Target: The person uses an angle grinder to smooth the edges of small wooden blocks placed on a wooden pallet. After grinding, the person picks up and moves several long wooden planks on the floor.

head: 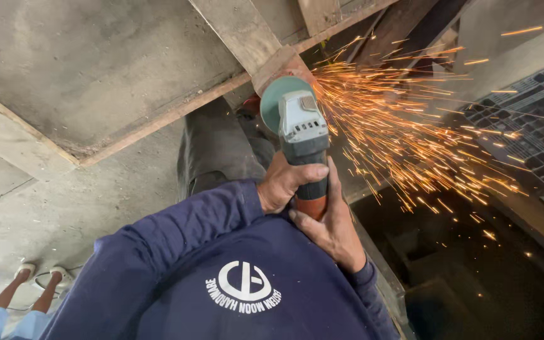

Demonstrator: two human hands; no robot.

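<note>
Concrete floor [83, 208] below; sparks [404, 132] off perhaps steel frame [158, 119]

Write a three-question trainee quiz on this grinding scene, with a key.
1. True or false: both hands grip the angle grinder.
2. Which way do the sparks fly in the picture? A) toward the right B) toward the lower left C) onto the sleeve
3. Fill in: another person's legs and ______ show at the lower left.

Key: 1. True: the left hand wraps the body and the right hand is on the orange rear end. 2. A. 3. Feet in pale footwear.
</note>
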